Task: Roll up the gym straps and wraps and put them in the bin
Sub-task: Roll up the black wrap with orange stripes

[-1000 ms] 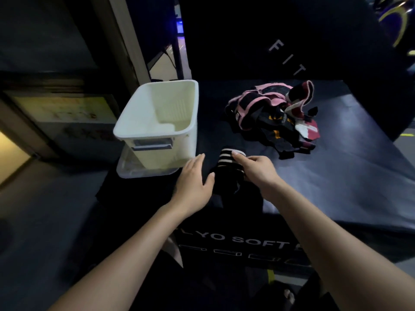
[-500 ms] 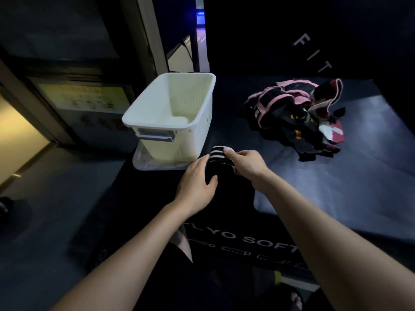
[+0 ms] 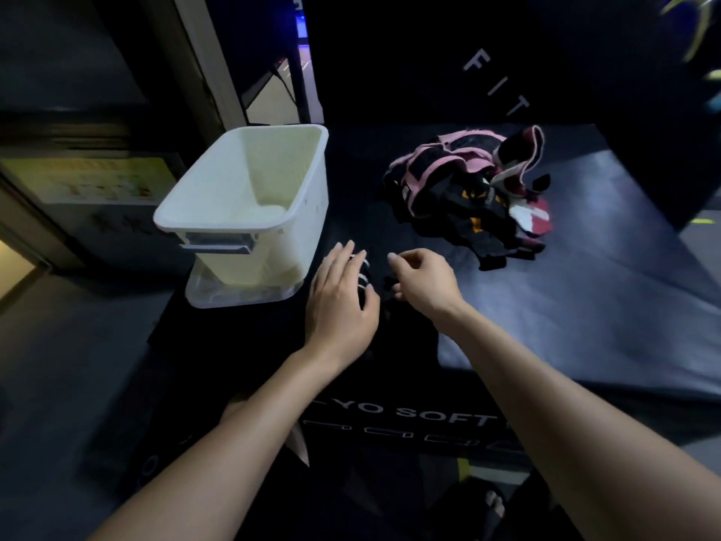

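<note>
1. The left hand [image 3: 343, 302] lies over a rolled black wrap [image 3: 363, 276] with white stripes, fingers curved around its top and left side, gripping it on the dark padded box [image 3: 585, 306].
2. The right hand [image 3: 423, 281] is just right of the wrap, apart from it, fingers loosely bent; whether it holds the dark bit at its fingertips I cannot tell.
3. The white bin [image 3: 249, 205] stands just left of the left hand, on a clear lid [image 3: 242, 294], and looks hollow inside.
4. A pile [image 3: 472, 193] of pink, black and maroon straps lies unrolled farther back on the right of the box.
5. White lettering [image 3: 413, 411] runs across the box's near face.
</note>
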